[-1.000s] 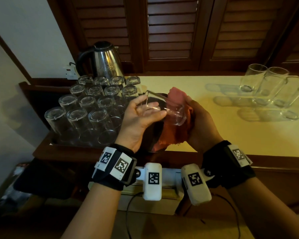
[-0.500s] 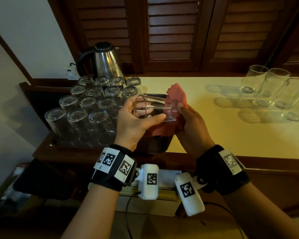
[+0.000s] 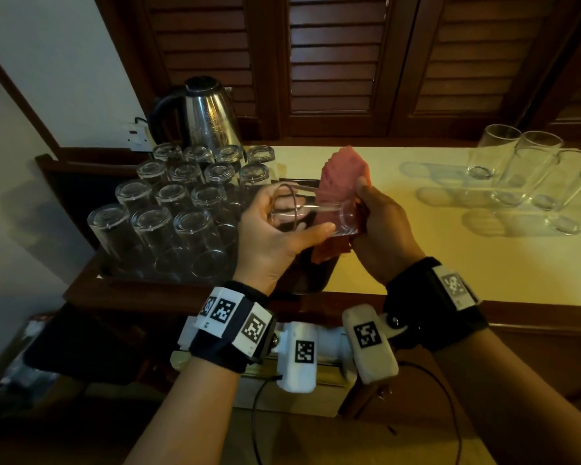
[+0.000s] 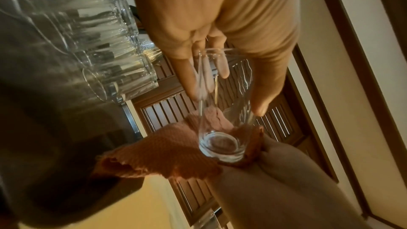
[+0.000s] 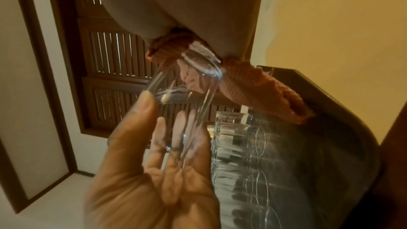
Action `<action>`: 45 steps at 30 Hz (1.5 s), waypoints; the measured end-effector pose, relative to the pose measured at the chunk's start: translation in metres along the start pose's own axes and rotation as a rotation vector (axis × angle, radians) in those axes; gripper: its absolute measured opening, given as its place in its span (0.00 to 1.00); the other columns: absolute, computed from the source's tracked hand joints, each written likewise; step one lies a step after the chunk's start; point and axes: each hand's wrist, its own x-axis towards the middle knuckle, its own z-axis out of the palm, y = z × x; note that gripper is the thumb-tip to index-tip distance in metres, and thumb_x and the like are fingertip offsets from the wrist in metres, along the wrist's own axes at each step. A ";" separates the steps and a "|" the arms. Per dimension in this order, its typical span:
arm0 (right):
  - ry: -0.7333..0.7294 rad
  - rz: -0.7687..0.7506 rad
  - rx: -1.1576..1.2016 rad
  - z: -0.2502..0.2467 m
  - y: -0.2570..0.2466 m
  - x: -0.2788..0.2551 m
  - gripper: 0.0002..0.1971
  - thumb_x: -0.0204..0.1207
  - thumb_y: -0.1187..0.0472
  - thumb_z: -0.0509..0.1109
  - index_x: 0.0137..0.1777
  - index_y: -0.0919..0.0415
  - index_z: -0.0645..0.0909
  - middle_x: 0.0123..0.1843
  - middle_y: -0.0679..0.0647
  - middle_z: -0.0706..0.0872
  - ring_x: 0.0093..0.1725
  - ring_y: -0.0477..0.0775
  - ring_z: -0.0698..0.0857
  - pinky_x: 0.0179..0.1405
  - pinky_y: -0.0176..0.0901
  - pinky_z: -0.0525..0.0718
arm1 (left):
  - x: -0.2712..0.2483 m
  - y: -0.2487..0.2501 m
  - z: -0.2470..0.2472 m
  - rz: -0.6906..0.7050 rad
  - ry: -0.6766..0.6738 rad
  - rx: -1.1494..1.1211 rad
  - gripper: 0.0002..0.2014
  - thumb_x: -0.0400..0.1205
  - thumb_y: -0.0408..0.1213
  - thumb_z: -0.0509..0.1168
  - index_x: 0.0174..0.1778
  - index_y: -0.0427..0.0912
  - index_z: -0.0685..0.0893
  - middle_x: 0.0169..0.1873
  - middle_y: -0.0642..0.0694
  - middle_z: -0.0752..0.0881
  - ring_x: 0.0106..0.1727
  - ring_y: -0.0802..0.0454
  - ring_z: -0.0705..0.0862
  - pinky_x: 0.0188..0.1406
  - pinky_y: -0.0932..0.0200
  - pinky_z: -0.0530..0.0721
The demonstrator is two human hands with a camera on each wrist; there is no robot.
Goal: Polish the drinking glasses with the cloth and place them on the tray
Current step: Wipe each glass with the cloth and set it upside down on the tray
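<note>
Nearest the camera, both forearms carry black wrist straps with white marker blocks. Above the front edge of the dark rectangular tray [image 3: 302, 283], the left hand [image 3: 272, 243] holds a clear, tapered drinking glass [image 3: 316, 214] on its side, rim toward the left, base toward the right. The left grip is curled round the rim end: the thumb lies along the near wall and the fingers [image 4: 222, 65] wrap the far wall, visible through the glass in the left wrist view. The right hand [image 3: 379, 236] holds a reddish-pink waffle-weave cloth [image 3: 341, 176] against the base of the glass. The right grip is pinching the cloth, with the base of the glass seated in the fabric; one fold of cloth stands up above the glass and another hangs below it over the tray.

Left of the hands, a block of clear glasses [image 3: 175, 209] stands upside down on the tray, packed in rows and touching or nearly touching. Behind that block, a stainless steel electric kettle [image 3: 208, 119] with a black handle stands by a wall socket.

Right of the hands, the cream-topped bench [image 3: 433, 263] with a dark wood edge carries a further group of clear glasses [image 3: 534, 182] at its far right, standing upright and close together, well apart from the tray. Dark wooden louvred shutters [image 3: 332, 55] close the background.
</note>
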 end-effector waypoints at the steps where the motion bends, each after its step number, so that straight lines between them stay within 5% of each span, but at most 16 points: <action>1: 0.003 -0.005 -0.021 0.001 0.002 -0.001 0.18 0.92 0.57 0.53 0.69 0.66 0.78 0.65 0.66 0.89 0.65 0.66 0.88 0.71 0.65 0.82 | 0.001 0.000 -0.001 0.010 0.023 -0.010 0.32 0.61 0.26 0.86 0.59 0.47 0.82 0.51 0.49 0.90 0.56 0.47 0.90 0.55 0.50 0.90; 6: -0.011 0.002 -0.026 0.002 0.006 -0.007 0.18 0.91 0.60 0.54 0.73 0.68 0.75 0.67 0.69 0.86 0.67 0.69 0.86 0.69 0.64 0.83 | 0.008 0.007 -0.007 0.047 0.034 0.030 0.38 0.57 0.36 0.86 0.65 0.42 0.81 0.54 0.48 0.89 0.57 0.49 0.90 0.54 0.51 0.90; 12: -0.007 -0.008 0.022 0.002 0.002 0.004 0.20 0.92 0.57 0.52 0.72 0.70 0.76 0.65 0.68 0.88 0.66 0.67 0.87 0.71 0.64 0.82 | 0.008 0.004 -0.002 0.060 0.013 -0.004 0.42 0.59 0.36 0.85 0.70 0.43 0.79 0.60 0.43 0.87 0.60 0.47 0.88 0.54 0.56 0.89; 15: -0.041 0.033 0.026 -0.003 0.011 -0.003 0.20 0.91 0.60 0.54 0.72 0.72 0.77 0.66 0.68 0.88 0.64 0.67 0.87 0.66 0.58 0.84 | 0.009 0.006 -0.001 0.090 0.031 -0.026 0.42 0.61 0.31 0.84 0.72 0.48 0.76 0.59 0.46 0.86 0.62 0.49 0.87 0.63 0.52 0.87; 18: -0.063 0.035 -0.079 -0.002 0.019 -0.007 0.16 0.89 0.64 0.57 0.69 0.71 0.80 0.64 0.71 0.87 0.57 0.67 0.86 0.56 0.57 0.82 | 0.011 0.006 0.000 0.052 0.067 -0.173 0.42 0.63 0.30 0.81 0.75 0.43 0.74 0.59 0.45 0.85 0.65 0.47 0.86 0.68 0.44 0.84; 23: -0.113 -0.043 -0.285 -0.005 0.020 -0.006 0.12 0.86 0.64 0.64 0.63 0.68 0.85 0.56 0.69 0.90 0.52 0.61 0.87 0.50 0.51 0.83 | 0.015 0.011 -0.005 -0.046 0.055 -0.350 0.31 0.72 0.37 0.76 0.72 0.41 0.79 0.62 0.38 0.86 0.62 0.40 0.87 0.63 0.39 0.86; 28: -0.067 -0.161 -0.425 -0.014 0.006 -0.002 0.09 0.87 0.68 0.63 0.55 0.61 0.85 0.41 0.47 0.90 0.40 0.45 0.87 0.37 0.34 0.82 | 0.025 0.020 -0.014 -0.066 -0.025 -0.205 0.28 0.78 0.47 0.69 0.75 0.49 0.77 0.68 0.38 0.84 0.61 0.41 0.88 0.47 0.52 0.86; 30: -0.030 -0.199 -0.431 -0.015 -0.002 0.000 0.11 0.88 0.69 0.61 0.48 0.58 0.83 0.31 0.40 0.85 0.31 0.40 0.82 0.28 0.28 0.77 | 0.028 0.023 -0.018 -0.056 -0.069 -0.131 0.22 0.81 0.45 0.69 0.72 0.51 0.78 0.64 0.40 0.87 0.53 0.45 0.90 0.46 0.54 0.85; 35: 0.089 -0.250 -0.248 -0.019 -0.021 0.012 0.13 0.88 0.68 0.58 0.45 0.56 0.80 0.26 0.44 0.75 0.25 0.47 0.73 0.25 0.36 0.69 | 0.033 0.030 -0.029 -0.079 -0.221 0.081 0.29 0.71 0.48 0.75 0.70 0.53 0.81 0.57 0.44 0.88 0.49 0.47 0.91 0.47 0.56 0.87; 42: 0.015 -0.336 -0.161 0.001 -0.021 0.012 0.08 0.87 0.67 0.61 0.59 0.61 0.81 0.38 0.48 0.84 0.32 0.47 0.83 0.24 0.35 0.78 | 0.034 0.040 -0.030 -0.070 -0.454 0.303 0.16 0.72 0.37 0.77 0.53 0.55 0.84 0.50 0.53 0.87 0.41 0.64 0.89 0.41 0.68 0.86; 45: -0.170 -0.416 -0.377 0.008 -0.015 0.005 0.12 0.86 0.70 0.62 0.61 0.57 0.83 0.47 0.47 0.91 0.42 0.47 0.91 0.36 0.37 0.87 | 0.034 0.044 -0.030 -0.062 -0.459 0.348 0.18 0.69 0.43 0.80 0.53 0.57 0.84 0.48 0.51 0.89 0.44 0.63 0.89 0.46 0.61 0.86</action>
